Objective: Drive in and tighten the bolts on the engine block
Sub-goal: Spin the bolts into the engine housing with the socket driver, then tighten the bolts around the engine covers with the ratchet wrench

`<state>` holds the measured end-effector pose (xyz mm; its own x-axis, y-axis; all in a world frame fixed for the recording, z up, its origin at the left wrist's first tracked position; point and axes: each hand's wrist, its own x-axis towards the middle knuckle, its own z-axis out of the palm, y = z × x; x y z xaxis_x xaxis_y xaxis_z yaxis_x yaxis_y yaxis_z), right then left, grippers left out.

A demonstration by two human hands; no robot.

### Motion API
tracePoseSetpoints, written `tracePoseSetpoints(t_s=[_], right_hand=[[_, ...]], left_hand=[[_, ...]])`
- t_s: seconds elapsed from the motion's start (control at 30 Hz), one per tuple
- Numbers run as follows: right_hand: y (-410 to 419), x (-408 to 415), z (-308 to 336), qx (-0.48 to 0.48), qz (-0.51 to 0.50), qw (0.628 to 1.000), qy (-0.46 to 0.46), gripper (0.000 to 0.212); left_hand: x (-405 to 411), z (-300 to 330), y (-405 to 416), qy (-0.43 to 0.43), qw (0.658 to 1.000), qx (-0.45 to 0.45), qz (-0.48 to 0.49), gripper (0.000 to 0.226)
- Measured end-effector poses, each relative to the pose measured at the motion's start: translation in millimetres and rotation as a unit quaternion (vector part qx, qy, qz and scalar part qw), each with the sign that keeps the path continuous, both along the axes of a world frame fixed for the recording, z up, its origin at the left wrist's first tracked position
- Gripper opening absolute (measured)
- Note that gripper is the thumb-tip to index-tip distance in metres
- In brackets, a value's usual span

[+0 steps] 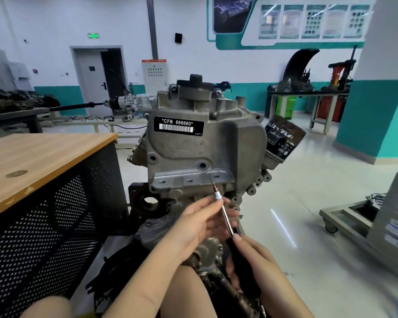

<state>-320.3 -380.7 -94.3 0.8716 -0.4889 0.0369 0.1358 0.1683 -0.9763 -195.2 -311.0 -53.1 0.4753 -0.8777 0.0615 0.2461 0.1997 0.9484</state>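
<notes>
My right hand (251, 255) wraps the black handle of the screwdriver (225, 219), grip closed round it, forearm coming up from lower right. My left hand (200, 216) reaches in from below, fingertips pinching the steel shaft just under its collar. The tip meets a bolt (213, 180) on the flange of the engine block (205, 143), straight ahead beside the wooden worktop (39, 154). Its black label (178, 126) reads "*CFB 666660*", with a barcode.

Bright, even light; blurred, warped edges
</notes>
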Motion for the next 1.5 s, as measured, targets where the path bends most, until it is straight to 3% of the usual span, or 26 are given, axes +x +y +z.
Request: tracePoseSetpoints(t_s=[0.2, 0.43, 0.6, 0.77, 1.03, 1.3, 1.37, 1.4, 1.43, 1.47, 1.5], right_hand=[[12, 7, 16, -0.035, 0.007, 0.999, 0.007, 0.03], [22, 13, 30, -0.066, 0.0, 0.998, 0.02, 0.028], [41, 44, 49, -0.085, 0.023, 0.996, 0.006, 0.029], [90, 106, 65, -0.081, 0.134, 0.987, -0.025, 0.027], [216, 191, 72, 0.012, 0.32, 0.947, -0.006, 0.024], [294, 209, 74, 0.017, 0.419, 0.908, 0.01, 0.024], [298, 210, 74, -0.002, 0.431, 0.902, 0.014, 0.025], [298, 211, 74, -0.01, 0.436, 0.9, 0.014, 0.025], [297, 210, 73, -0.016, 0.44, 0.898, 0.012, 0.025], [295, 211, 73, -0.021, 0.441, 0.897, 0.01, 0.024], [294, 211, 72, -0.024, 0.44, 0.898, 0.012, 0.024]], left_hand=[[12, 2, 13, -0.02, 0.996, -0.043, 0.076, 0.024], [19, 7, 23, -0.025, 0.996, -0.056, 0.071, 0.025], [34, 23, 48, -0.021, 0.989, -0.081, 0.119, 0.02], [75, 38, 112, -0.003, 0.971, -0.097, 0.217, 0.017], [111, 57, 238, 0.032, 0.909, -0.051, 0.412, 0.027], [111, 62, 328, -0.019, 0.874, 0.032, 0.485, 0.029], [108, 63, 358, -0.12, 0.821, 0.105, 0.548, 0.027], [106, 64, 378, -0.205, 0.761, 0.181, 0.588, 0.024], [106, 63, 401, -0.302, 0.663, 0.303, 0.614, 0.024], [106, 61, 423, -0.372, 0.543, 0.456, 0.599, 0.03], [108, 58, 444, -0.39, 0.443, 0.587, 0.554, 0.039]])
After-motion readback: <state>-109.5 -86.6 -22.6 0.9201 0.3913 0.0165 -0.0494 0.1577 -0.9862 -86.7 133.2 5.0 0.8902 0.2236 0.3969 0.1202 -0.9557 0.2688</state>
